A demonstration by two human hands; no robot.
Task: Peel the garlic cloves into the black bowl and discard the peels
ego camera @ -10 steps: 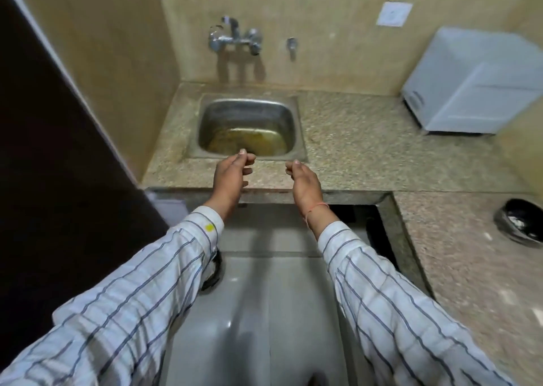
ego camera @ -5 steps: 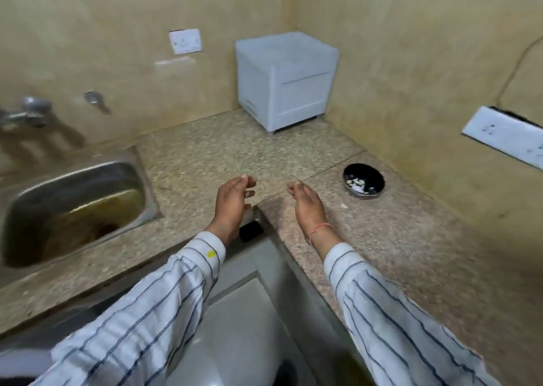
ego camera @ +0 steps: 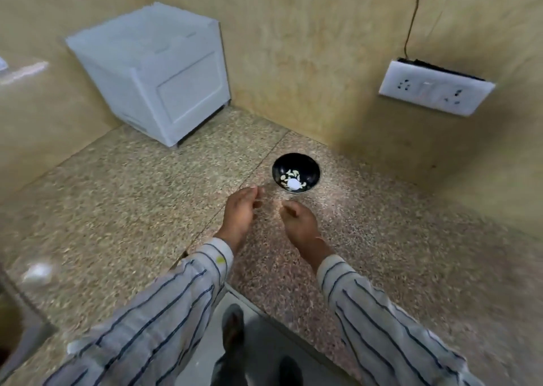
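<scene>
Now your black bowl point(ego camera: 296, 172) sits at centre frame, slightly right, on the speckled counter point(ego camera: 123, 197) near the wall corner, with pale peeled garlic cloves point(ego camera: 291, 177) lying in its bottom. Both hands hover just below it in the frame, apart from it. Your left hand point(ego camera: 241, 212) has relaxed, loosely bent fingers and holds nothing; your right hand point(ego camera: 299, 224) is likewise loose and empty, as far as the blur allows.

Judge the bowl as small, light and smooth, so it will likely slide if nudged; take it by the rim with thumb and fingers. The cloves look small, firm and probably a little slick once bare, so pinch them gently.

Motion blur smears the whole picture. A bright white patch among the cloves could be glare or a peel; you cannot tell. A white blob point(ego camera: 38, 272) at lower left is unreadable, and the sink is cut off at that edge. A white box point(ego camera: 152, 74) stands at upper left.
</scene>
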